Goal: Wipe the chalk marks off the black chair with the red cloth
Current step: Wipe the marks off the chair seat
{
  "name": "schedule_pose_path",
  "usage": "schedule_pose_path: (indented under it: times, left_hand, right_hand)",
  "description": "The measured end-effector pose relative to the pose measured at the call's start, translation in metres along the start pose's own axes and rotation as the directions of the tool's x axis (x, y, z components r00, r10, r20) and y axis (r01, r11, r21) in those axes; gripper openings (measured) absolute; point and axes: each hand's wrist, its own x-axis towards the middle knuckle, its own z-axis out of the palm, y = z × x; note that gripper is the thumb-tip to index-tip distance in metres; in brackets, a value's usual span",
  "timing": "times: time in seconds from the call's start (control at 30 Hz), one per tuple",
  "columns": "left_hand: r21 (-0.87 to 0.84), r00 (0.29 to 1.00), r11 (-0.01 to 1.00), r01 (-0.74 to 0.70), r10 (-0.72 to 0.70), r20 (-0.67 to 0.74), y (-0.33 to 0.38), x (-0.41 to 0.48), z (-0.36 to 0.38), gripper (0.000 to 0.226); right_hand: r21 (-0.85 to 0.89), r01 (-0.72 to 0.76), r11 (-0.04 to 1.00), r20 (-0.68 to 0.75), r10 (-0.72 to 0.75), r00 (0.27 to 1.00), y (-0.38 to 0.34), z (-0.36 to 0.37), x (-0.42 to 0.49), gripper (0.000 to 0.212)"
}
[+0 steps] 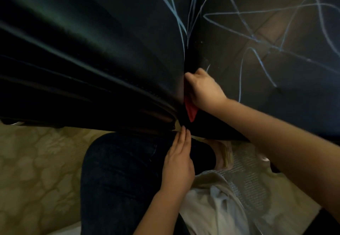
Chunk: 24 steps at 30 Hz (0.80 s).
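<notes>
While curled, right hand (202, 91) round cloth (191, 111)

Only a triangular corner of the red fabric cloth (191, 110) shows below the right hand (202, 89); the rest lies under the palm. That hand's fingertips vanish into the gap between the black chair's glossy backrest (92, 51) and its seat (276, 80), so its grip cannot be told. The backrest is blurred at left and cut by the top edge; pale blue chalk lines (254, 37) run off the right edge.
</notes>
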Motion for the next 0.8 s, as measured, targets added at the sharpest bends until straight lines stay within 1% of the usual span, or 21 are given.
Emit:
schedule_pose_path:
  times: [0.03, 0.07, 0.1, 0.17, 0.2, 0.23, 0.27, 0.3, 0.4, 0.47, 0.53, 0.57, 0.63, 0.73, 0.8]
  left_hand:
    - [-0.002, 1.0, 1.0, 0.007, -0.007, 0.008, 0.0, 0.001, -0.001, 0.077]
    - [-0.005, 1.0, 1.0, 0.021, -0.021, 0.018, 0.001, 0.002, -0.001, 0.077]
    - [-0.011, 0.999, 0.999, 0.037, -0.037, 0.026, 0.003, 0.004, -0.003, 0.076]
    - [-0.024, 0.997, 0.998, 0.066, -0.065, 0.043, 0.007, 0.006, -0.007, 0.075]
    - [-0.024, 0.996, 0.997, 0.076, -0.074, 0.051, 0.008, 0.007, -0.009, 0.074]
    - [-0.02, 0.995, 0.996, 0.083, -0.081, 0.057, 0.008, 0.008, -0.01, 0.073]
    - [-0.018, 0.995, 0.996, 0.09, -0.089, 0.056, 0.007, 0.008, -0.01, 0.072]
    - [-0.02, 0.995, 0.996, 0.091, -0.09, 0.048, 0.006, 0.007, -0.009, 0.072]
    - [-0.019, 0.998, 0.998, 0.067, -0.066, 0.02, 0.006, 0.006, -0.004, 0.075]
    - [-0.005, 0.998, 0.998, 0.056, -0.056, 0.017, 0.005, 0.005, -0.003, 0.076]
    - [-0.009, 0.999, 0.999, 0.043, -0.043, 0.014, 0.003, 0.006, -0.002, 0.077]
    - [-0.017, 0.999, 0.999, 0.036, -0.036, 0.013, 0.002, 0.006, -0.003, 0.077]
    - [-0.037, 0.999, 0.999, 0.033, -0.032, 0.014, 0.001, 0.006, -0.005, 0.077]
    - [-0.044, 0.998, 0.997, 0.058, -0.056, 0.037, 0.003, 0.006, -0.008, 0.074]
    - [-0.027, 0.997, 0.998, 0.065, -0.064, 0.053, 0.004, 0.009, -0.012, 0.073]
  right_hand:
    - [-0.024, -0.015, 1.0, -0.026, 0.014, 1.0, 0.005, -0.006, 0.014, 0.015]
    - [-0.042, -0.084, 0.996, -0.055, 0.082, 0.995, 0.011, -0.01, 0.031, 0.018]
    - [-0.041, -0.2, 0.979, -0.077, 0.197, 0.977, 0.018, -0.016, 0.049, 0.021]
    - [0.004, -0.41, 0.912, -0.135, 0.407, 0.904, 0.028, -0.02, 0.078, 0.024]
    - [0.031, -0.468, 0.883, -0.168, 0.466, 0.868, 0.028, -0.017, 0.087, 0.023]
    - [0.049, -0.489, 0.871, -0.191, 0.489, 0.851, 0.023, -0.012, 0.09, 0.023]
    - [0.063, -0.48, 0.875, -0.191, 0.483, 0.854, 0.017, -0.006, 0.088, 0.024]
    - [0.071, -0.446, 0.892, -0.167, 0.452, 0.876, 0.01, 0.002, 0.078, 0.024]
    - [0.045, -0.289, 0.956, -0.118, 0.292, 0.949, -0.005, 0.014, 0.031, 0.021]
    - [0.065, -0.205, 0.977, -0.121, 0.212, 0.97, -0.01, 0.014, 0.004, 0.019]
    - [0.062, -0.173, 0.983, -0.092, 0.179, 0.98, -0.008, 0.011, 0.0, 0.019]
    - [0.051, -0.186, 0.981, -0.077, 0.19, 0.979, -0.003, 0.008, 0.007, 0.02]
    - [0.032, -0.237, 0.971, -0.103, 0.24, 0.965, 0.006, 0.002, 0.035, 0.024]
    - [-0.039, -0.391, 0.92, -0.164, 0.38, 0.91, 0.014, 0.002, 0.075, 0.03]
    - [-0.04, -0.471, 0.881, -0.187, 0.456, 0.87, 0.01, 0.014, 0.086, 0.03]
